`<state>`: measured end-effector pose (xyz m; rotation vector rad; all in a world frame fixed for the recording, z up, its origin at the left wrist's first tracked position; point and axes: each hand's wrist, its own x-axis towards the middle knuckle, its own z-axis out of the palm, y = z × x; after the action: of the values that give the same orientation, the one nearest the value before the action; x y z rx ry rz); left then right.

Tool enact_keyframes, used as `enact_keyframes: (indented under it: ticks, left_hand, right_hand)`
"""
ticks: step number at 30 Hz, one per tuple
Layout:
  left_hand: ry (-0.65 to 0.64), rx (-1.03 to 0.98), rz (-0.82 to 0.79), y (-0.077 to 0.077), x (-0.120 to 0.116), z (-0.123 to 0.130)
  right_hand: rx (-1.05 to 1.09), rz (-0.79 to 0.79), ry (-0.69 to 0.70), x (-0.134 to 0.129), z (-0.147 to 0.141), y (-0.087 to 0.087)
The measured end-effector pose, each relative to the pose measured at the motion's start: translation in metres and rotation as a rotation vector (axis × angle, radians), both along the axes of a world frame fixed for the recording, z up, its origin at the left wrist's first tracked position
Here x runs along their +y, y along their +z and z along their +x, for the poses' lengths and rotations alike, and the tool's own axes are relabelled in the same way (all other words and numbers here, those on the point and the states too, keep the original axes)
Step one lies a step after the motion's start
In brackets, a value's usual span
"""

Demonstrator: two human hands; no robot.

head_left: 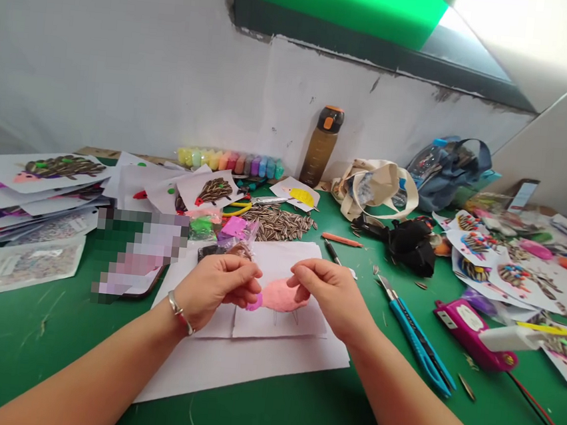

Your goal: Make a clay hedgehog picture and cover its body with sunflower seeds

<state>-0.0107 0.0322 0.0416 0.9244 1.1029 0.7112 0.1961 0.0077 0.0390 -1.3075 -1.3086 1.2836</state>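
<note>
My left hand (pixel 226 282) is closed, thumb and fingertips pinched together, above the left end of a pink clay shape (pixel 278 295). Whatever sits in that pinch, if anything, is too small to make out. Likewise pinched, my right hand (pixel 326 293) hovers over the shape's right end; its fingertips hide any small thing held there. The flat pink shape lies on a white card (pixel 279 329), with a purple clay piece (pixel 253 302) at its left end and pencilled legs below. Larger white sheets (pixel 243 366) lie under the card. Touching cannot be judged.
Behind the hands lie a pile of sunflower seeds (pixel 287 223) and bagged clay (pixel 234 228). A blue utility knife (pixel 416 339) and a magenta glue gun (pixel 472 331) are at right. Finished seed pictures (pixel 41 169) are stacked left, near a phone (pixel 142 266). A bottle (pixel 321 146) stands at the back.
</note>
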Motion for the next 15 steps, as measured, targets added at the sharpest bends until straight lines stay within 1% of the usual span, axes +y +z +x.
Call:
enact_keyframes:
  ticks: [2,5,8,12,15]
  left_hand:
    - [-0.001,0.026,0.029,0.0006,0.0008,-0.0009]
    - [0.006,0.017,0.044,0.0016,0.0011,-0.0025]
    - [0.016,-0.025,0.005,0.0013,0.0009,-0.0030]
    - [0.044,-0.054,-0.035,-0.0002,0.0009,-0.0023]
    - [0.059,-0.054,-0.035,-0.0003,0.0009,-0.0017]
  right_hand:
    - [-0.011,-0.003,0.008,0.0000,0.0031,0.0000]
    - [0.039,-0.026,0.024,-0.0002,0.0043,-0.0016]
    - [0.088,-0.050,0.038,-0.0003,0.0035,-0.0047]
    - [0.082,-0.032,-0.006,-0.0001,0.0045,-0.0067]
    - [0.060,-0.018,0.004,-0.0007,0.0060,-0.0046]
